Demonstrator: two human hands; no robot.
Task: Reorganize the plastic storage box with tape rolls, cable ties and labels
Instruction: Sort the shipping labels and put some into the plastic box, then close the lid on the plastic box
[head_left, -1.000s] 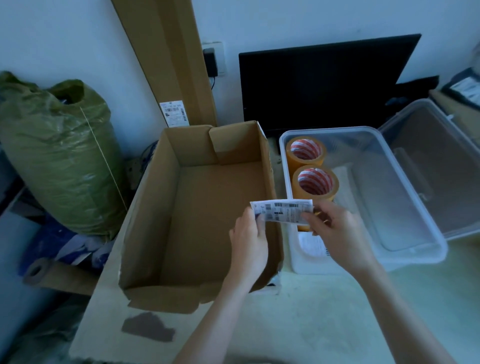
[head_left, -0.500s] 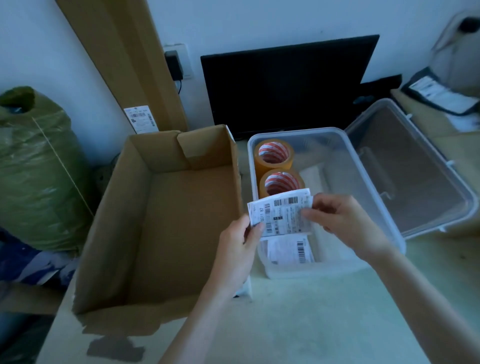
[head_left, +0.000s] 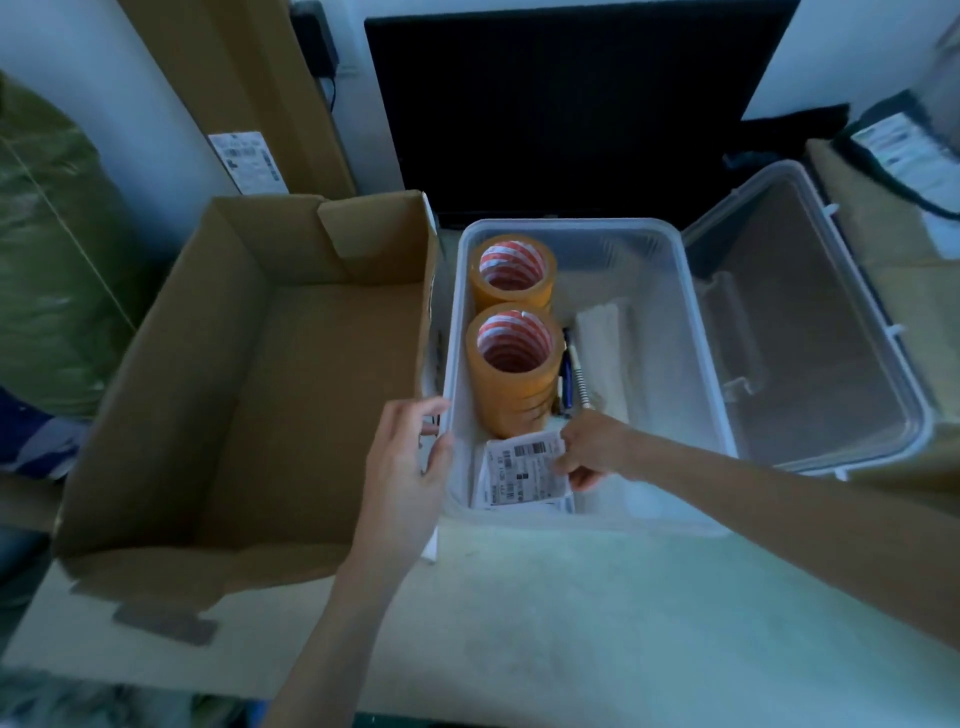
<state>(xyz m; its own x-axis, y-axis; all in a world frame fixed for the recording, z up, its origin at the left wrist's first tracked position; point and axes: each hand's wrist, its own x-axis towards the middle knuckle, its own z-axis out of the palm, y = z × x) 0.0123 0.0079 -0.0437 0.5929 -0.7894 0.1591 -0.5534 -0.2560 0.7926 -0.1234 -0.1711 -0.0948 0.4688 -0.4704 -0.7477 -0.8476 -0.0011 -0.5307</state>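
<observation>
My right hand (head_left: 589, 452) pinches the label (head_left: 524, 470) inside the plastic box (head_left: 701, 364); my left hand (head_left: 408, 467) hangs relaxed beside its rim.

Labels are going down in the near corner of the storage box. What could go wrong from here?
The right hand sets the labels right against the near tape stack; a nudge could tip the rolls onto them. The left hand rests on the storage box rim and may shift it.
</observation>
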